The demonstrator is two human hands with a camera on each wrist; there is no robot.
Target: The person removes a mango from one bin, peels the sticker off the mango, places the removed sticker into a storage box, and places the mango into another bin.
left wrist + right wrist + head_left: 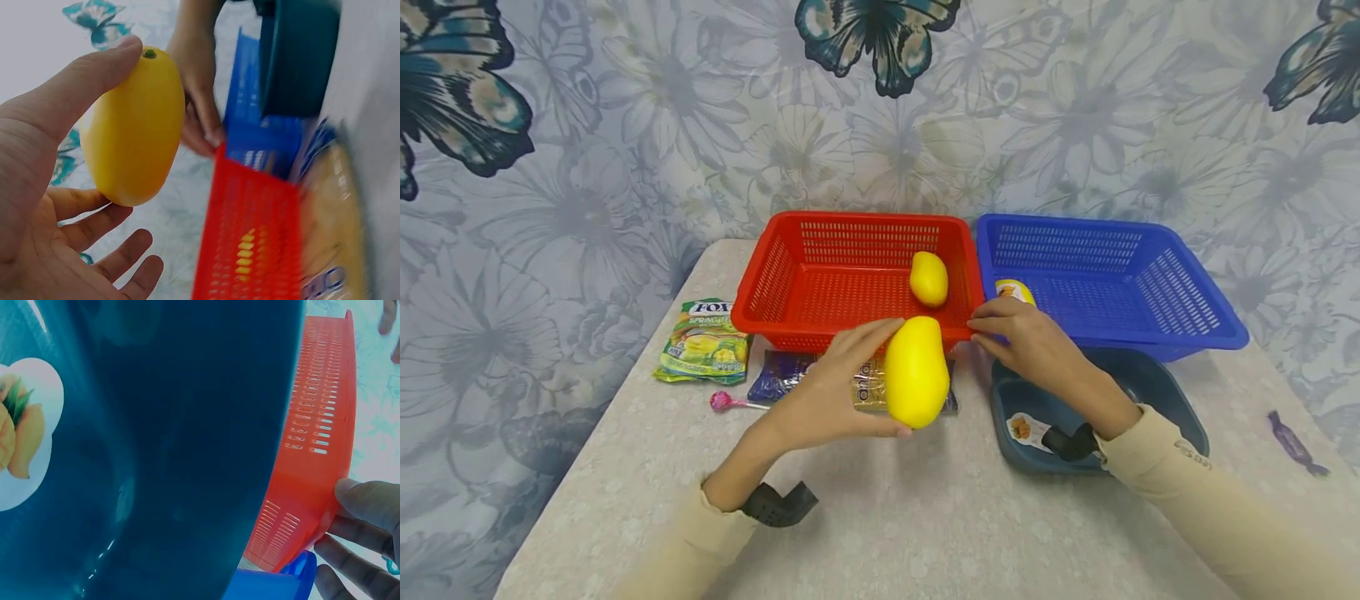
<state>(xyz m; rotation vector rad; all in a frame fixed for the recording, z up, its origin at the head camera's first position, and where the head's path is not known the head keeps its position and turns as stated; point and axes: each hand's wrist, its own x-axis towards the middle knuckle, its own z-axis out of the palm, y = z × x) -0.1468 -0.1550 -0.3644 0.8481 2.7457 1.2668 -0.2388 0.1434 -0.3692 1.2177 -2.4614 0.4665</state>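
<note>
Head view: left hand [827, 392] holds yellow toy mango [916, 372] between thumb and loosely spread fingers; just right, right hand [1026, 337], fingers straight, touches red basket [790, 287] rim.

A home room – butterfly wallpaper [880, 125], speckled table [925, 517] with snack packets [703, 342].

Head overview, wrist close-ups, shared red basket [857, 275]

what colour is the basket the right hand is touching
Red; the right hand rests on the red basket corner, clearest in the head view.
</note>
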